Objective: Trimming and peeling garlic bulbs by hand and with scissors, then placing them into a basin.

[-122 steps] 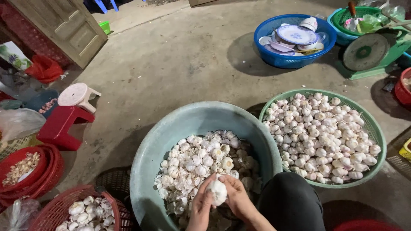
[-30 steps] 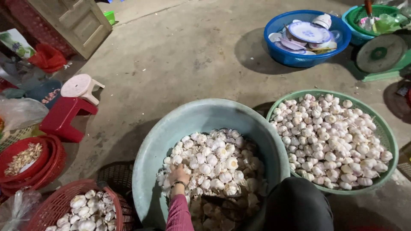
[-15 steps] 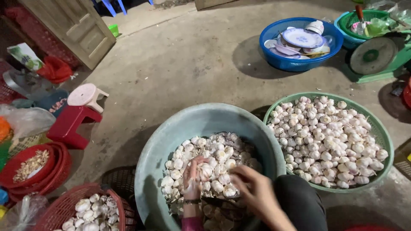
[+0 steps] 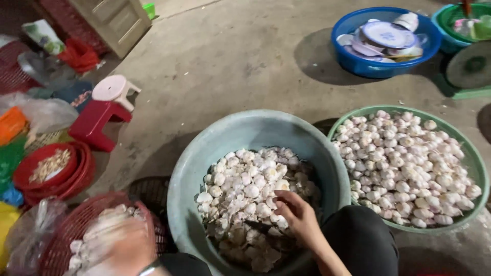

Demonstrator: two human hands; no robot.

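A teal basin (image 4: 204, 153) in front of me holds a heap of white garlic bulbs (image 4: 245, 189). My right hand (image 4: 299, 217) reaches into it from the lower right, fingers curled down around a bulb on the near side of the heap. My left hand (image 4: 120, 243) is a pale blur at the lower left, over a red mesh basket (image 4: 66, 230) that holds several more bulbs. The blur hides whether that hand holds anything. My dark trouser knee (image 4: 360, 237) presses against the basin's right side.
A green basin (image 4: 478, 163) piled with garlic bulbs stands at the right. A blue tub of dishes (image 4: 358, 61) and a green scale (image 4: 470, 66) sit farther back. At the left are small red and white stools (image 4: 105, 105), red bowls (image 4: 56, 171) and plastic bags.
My left hand has left the teal basin and swung left over the red basket. My right hand has dropped into the heap and curled its fingers on a bulb.
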